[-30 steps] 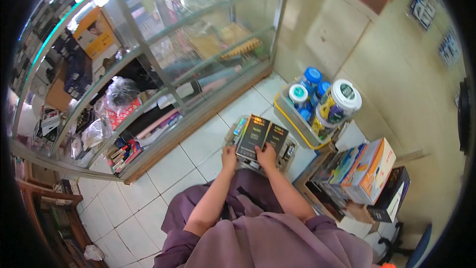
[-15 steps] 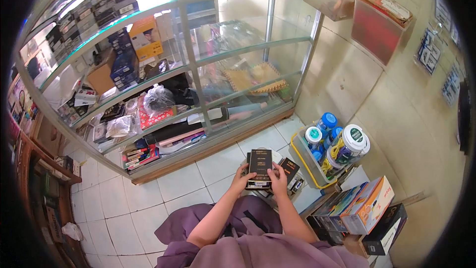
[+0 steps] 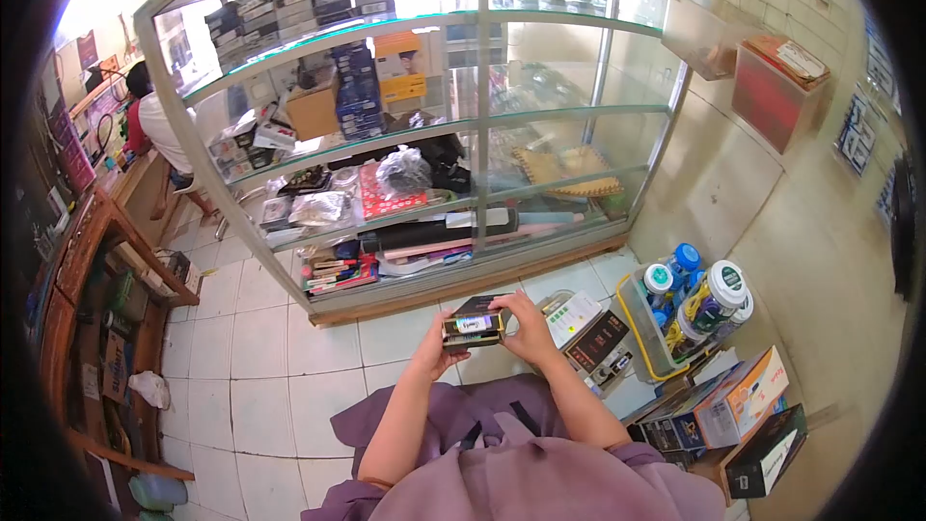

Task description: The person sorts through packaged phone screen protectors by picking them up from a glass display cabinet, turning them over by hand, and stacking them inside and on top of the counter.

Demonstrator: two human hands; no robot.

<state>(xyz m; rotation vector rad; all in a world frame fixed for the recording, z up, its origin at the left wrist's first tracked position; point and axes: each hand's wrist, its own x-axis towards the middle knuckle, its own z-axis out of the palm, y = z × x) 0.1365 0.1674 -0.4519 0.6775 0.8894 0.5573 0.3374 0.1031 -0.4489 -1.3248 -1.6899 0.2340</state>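
Note:
In front of my lap I hold a small black box with gold-coloured edges and a white label on the end turned towards me. My left hand is closed round its left side, with the fingers partly hidden beneath. My right hand grips the right side, its thumb and fingers curved about the edge. Whether this is one box or several pressed together, I cannot tell. Just to the right lie another black box with gold lettering and a white box.
A glass display cabinet full of goods stands ahead. To the right are a yellow-rimmed plastic bin with several jars and some upright cartons. A wooden shelf stands left; a person sits beyond it.
My view has turned left, bringing the seated person into sight. The black box has been tilted so its labelled end faces me, and my hands have moved away from the boxes at right.

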